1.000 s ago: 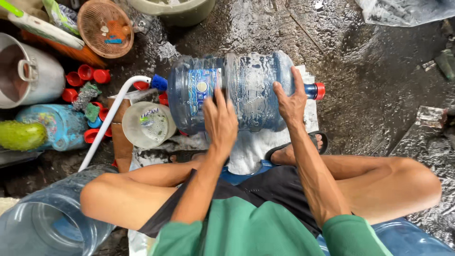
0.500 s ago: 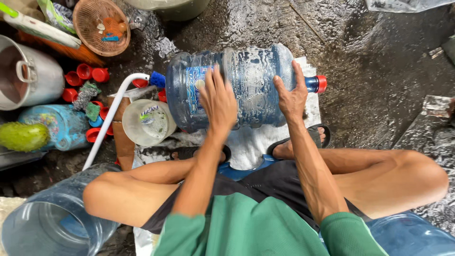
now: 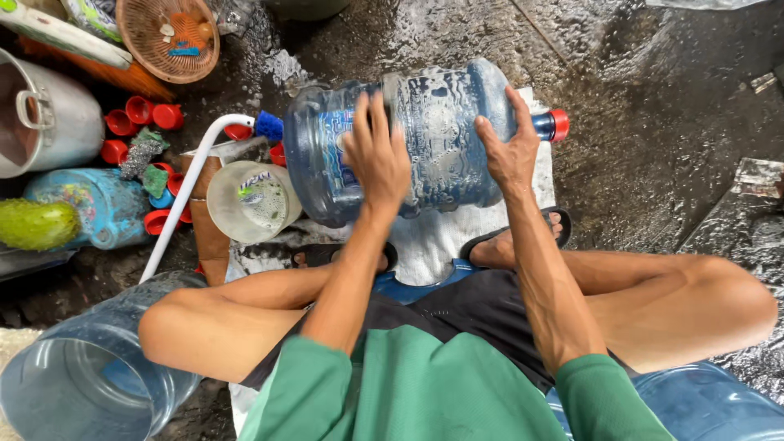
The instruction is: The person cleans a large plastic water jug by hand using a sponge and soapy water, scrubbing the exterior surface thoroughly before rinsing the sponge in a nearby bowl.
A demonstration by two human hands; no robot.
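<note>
A large blue water jug with soapy suds and a red cap lies on its side on a white cloth in front of me. My left hand is pressed flat on the jug's middle, fingers spread. My right hand grips the jug's shoulder near the neck. Both my knees are bent and my sandalled feet rest just below the jug.
Left of the jug are a small clear container, a white pipe with a blue brush, red caps, a metal pot and a woven basket. Other blue jugs lie at lower left and lower right. The floor is wet.
The jug has rolled slightly away from me under my hands, and my left hand has slid further up over its top. My right hand stays near the neck.
</note>
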